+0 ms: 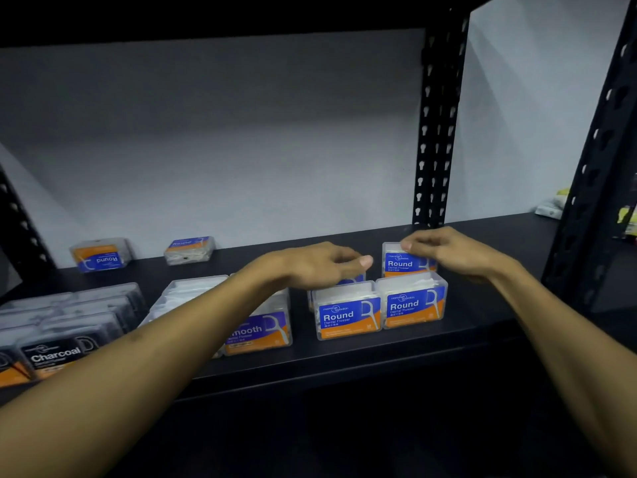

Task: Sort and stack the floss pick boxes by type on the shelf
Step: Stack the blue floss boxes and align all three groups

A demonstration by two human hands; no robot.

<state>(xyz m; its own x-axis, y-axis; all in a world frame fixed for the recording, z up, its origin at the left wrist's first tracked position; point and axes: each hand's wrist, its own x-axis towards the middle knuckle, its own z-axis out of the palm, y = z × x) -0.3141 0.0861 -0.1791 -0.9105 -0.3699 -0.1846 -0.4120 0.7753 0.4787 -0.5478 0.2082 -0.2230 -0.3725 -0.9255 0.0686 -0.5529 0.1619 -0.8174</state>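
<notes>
Two blue-labelled "Round" floss pick boxes [348, 315] [413, 305] stand side by side near the front of the black shelf [482, 298]. Behind the right one stands a third Round box [403, 263], and my right hand [451, 253] grips its top. My left hand [320, 265] reaches over a box behind the left one, mostly hiding it; whether it grips is unclear. A purple "Smooth" box row [258, 331] sits left of centre. Black "Charcoal" boxes [58, 353] fill the front left. Two more Round boxes [100, 258] [189, 248] lie at the back left.
A black perforated upright [436, 132] rises behind my right hand. A second upright [593, 167] stands at the right edge, with packets [551, 205] beyond it. A grey wall backs the shelf.
</notes>
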